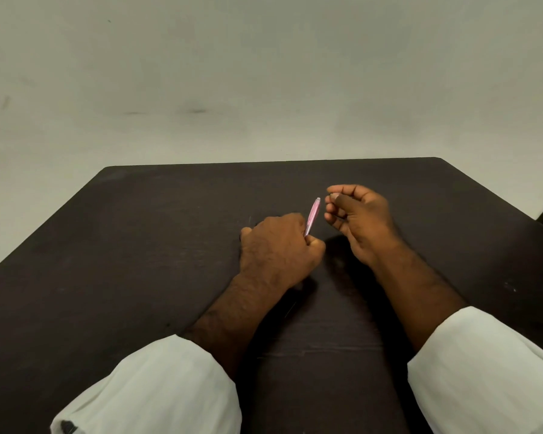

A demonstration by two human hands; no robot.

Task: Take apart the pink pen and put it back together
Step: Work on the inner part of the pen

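Head view: left hand [279,245] is clamping the pink pen [312,216] low, tip up; right hand [355,214] is hovering, fingers curled, contents unclear; light, slick barrel, probably wanting a firm mid-body pinch.

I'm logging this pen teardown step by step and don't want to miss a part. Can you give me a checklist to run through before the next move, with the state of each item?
1. Pink pen held firmly: ok, the left hand grips its lower end and the pen tilts up and away.
2. Right hand close enough to work on the pen: ok, it is just beside the upper end, not touching.
3. Right hand free of parts: cannot tell, its fingers are curled and pinched together.
4. Pen taken apart yet: cannot tell, the lower end is hidden in the fist.
5. Loose parts on the table: none visible.
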